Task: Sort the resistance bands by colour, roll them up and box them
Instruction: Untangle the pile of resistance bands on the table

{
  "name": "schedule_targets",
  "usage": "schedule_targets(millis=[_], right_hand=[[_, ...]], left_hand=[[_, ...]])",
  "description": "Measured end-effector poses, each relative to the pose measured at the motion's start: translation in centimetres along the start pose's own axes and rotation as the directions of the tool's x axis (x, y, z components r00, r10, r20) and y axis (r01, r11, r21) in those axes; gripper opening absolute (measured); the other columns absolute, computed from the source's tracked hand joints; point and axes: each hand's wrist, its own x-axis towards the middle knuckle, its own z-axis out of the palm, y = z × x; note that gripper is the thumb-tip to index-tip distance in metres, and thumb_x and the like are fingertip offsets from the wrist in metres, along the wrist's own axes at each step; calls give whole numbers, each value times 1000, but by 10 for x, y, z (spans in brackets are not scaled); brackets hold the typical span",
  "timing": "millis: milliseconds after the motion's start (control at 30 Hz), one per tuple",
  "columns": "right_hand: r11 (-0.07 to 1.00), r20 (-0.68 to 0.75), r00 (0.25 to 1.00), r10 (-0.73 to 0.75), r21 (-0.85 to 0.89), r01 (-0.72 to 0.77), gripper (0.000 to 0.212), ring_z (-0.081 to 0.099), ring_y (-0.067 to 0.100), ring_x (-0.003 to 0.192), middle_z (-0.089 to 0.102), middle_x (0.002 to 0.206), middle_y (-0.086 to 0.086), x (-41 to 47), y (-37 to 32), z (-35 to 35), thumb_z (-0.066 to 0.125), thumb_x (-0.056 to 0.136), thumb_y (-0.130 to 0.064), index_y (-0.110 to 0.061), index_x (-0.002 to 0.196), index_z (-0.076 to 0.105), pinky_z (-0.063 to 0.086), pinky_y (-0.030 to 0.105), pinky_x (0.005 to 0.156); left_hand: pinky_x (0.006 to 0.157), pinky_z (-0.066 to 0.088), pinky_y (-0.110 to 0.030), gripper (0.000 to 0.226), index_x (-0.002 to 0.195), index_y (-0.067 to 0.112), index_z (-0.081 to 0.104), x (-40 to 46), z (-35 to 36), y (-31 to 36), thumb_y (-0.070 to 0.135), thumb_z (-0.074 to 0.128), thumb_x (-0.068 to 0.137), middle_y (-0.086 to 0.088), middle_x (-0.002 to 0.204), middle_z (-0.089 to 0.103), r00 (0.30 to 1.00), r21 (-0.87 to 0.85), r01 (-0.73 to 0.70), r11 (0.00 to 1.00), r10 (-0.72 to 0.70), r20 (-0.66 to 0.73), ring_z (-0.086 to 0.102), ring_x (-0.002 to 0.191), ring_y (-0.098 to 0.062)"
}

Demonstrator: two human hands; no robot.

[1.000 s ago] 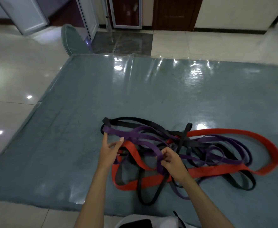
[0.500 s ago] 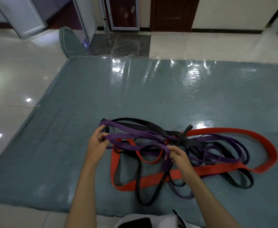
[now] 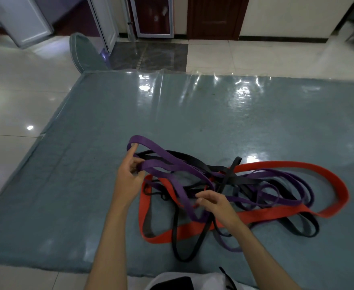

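The resistance bands lie tangled on a grey-blue mat [image 3: 88, 185] covered with clear film, on a tiled floor [image 3: 14, 105]. Purple bands [image 3: 171, 162], black bands [image 3: 243, 181] and red bands [image 3: 328, 181] interlace in one pile. The left hand [image 3: 128, 181] pinches a purple band loop, index finger raised inside the loop. The right hand [image 3: 215, 204] grips a purple band at the pile's near side. No legible writing, brand or label shows.
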Motion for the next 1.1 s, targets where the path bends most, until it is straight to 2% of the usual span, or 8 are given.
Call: schedule_targets(millis=[233, 333, 567, 667, 767, 867, 1000, 1100], right_hand=[[969, -359, 920, -160, -234, 78, 34, 63, 7, 101, 59, 115, -2, 6, 5, -4, 68, 94, -3, -32, 112, 66, 55, 37, 98], [939, -368, 904, -216, -331, 90, 49, 58, 13, 117, 52, 127, -4, 19, 2, -12, 74, 89, -7, -30, 130, 58, 50, 44, 107], [866, 52, 948, -314, -394, 309, 99, 23, 6, 151, 26, 163, -13, 62, -71, 4, 81, 88, -32, -32, 163, 17, 22, 29, 122], [874, 276, 925, -262, -339, 349, 105, 27, 2, 151, 23, 167, -10, 87, -106, 18, 81, 87, -33, -30, 164, 10, 26, 27, 124], [874, 417, 901, -120, -387, 295, 74, 59, -9, 117, 59, 137, -12, 106, -123, 28, 74, 90, -10, -29, 152, 40, 47, 27, 110], [819, 409, 911, -53, -504, 274, 52, 65, 2, 102, 71, 116, -14, 116, -122, 30, 76, 91, -17, -30, 139, 60, 49, 27, 96], [855, 470, 882, 43, -474, 211, 63, 65, -14, 88, 71, 92, -35, 114, -127, 24, 80, 88, -17, -43, 139, 55, 45, 8, 83], [899, 546, 826, 136, -418, 128, 49, 68, -8, 93, 74, 93, -28, 112, -137, 23, 79, 90, -15, -40, 129, 63, 47, 14, 89]], left_hand=[[89, 45, -5, 92, 158, 34, 31, -2, -1, 15, -21, 58, 89, -1, 100, 65, 989, 52, -124, 991, 128, -73, 61, 91, 4], [90, 45, -6, 92, 159, 31, 32, 0, -4, 25, -22, 58, 88, 1, 98, 66, 974, 63, -197, 978, 203, -103, 62, 91, 3], [95, 51, -17, 113, 151, 59, 25, 6, -2, 39, -26, 54, 82, 12, 97, 67, 955, 125, -293, 948, 283, 91, 66, 98, -8], [92, 53, -19, 113, 150, 65, 23, 7, 0, 44, -21, 57, 84, 16, 97, 66, 944, 138, -313, 940, 293, 151, 67, 96, -12], [89, 57, -27, 107, 153, 61, 24, 9, 0, 47, -16, 58, 85, 13, 98, 66, 938, 133, -328, 935, 306, 160, 67, 92, -13], [90, 59, -45, 108, 155, 60, 25, 15, -6, 44, -15, 52, 81, 8, 100, 68, 933, 204, -350, 914, 320, 167, 67, 94, -17], [92, 55, -22, 118, 148, 69, 26, 19, -16, 34, -25, 52, 82, 5, 100, 67, 950, 150, -309, 939, 299, 85, 67, 94, -17], [90, 45, -6, 114, 150, 64, 27, 24, -17, 31, -26, 53, 84, -4, 100, 67, 954, 112, -299, 948, 296, 41, 66, 94, -16]])
